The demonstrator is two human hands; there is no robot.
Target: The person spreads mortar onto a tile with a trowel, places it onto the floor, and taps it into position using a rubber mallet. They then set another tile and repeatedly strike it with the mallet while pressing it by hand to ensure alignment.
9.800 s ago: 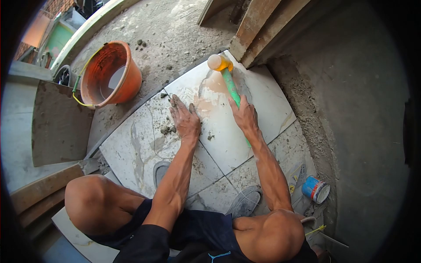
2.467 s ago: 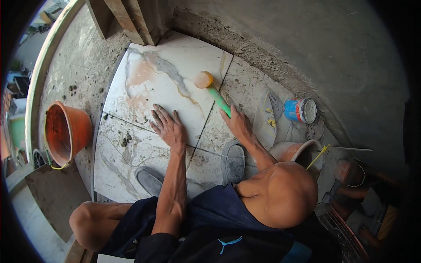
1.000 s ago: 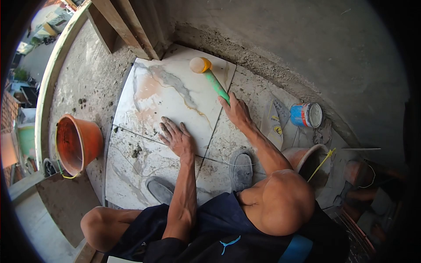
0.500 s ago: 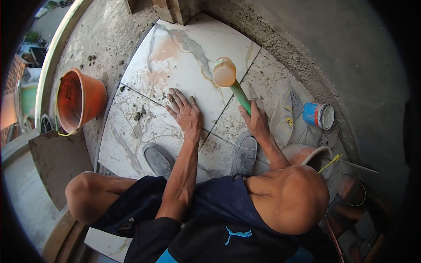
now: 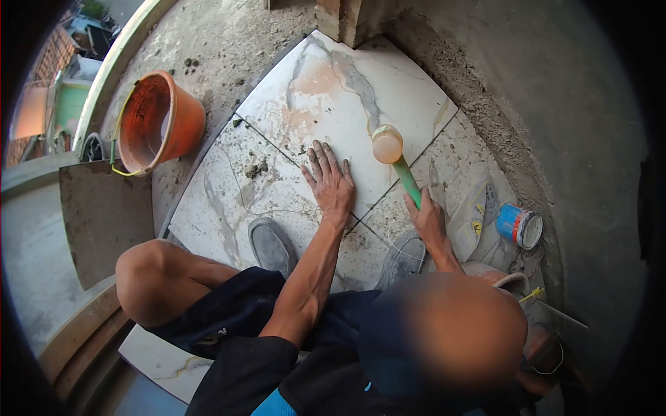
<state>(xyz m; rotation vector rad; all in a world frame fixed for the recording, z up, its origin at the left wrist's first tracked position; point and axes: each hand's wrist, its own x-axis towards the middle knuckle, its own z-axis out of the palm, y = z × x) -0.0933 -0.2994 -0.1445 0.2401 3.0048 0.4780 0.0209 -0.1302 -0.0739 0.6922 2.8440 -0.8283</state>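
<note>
Right hand (image 5: 428, 220), clenched round the mallet (image 5: 401, 170), should tap lightly just ahead while the left hand (image 5: 331, 182), spread flat on the tile (image 5: 347, 90), feels it settle.

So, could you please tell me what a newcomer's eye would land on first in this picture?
Most likely the rubber mallet, with its yellow head and green handle, gripped by the right hand at centre right, its head over the marble-look tile. Next comes the left hand, spread flat near that tile's near edge, fingers smeared with grey. At upper left an orange bucket stands on bare concrete.
</note>
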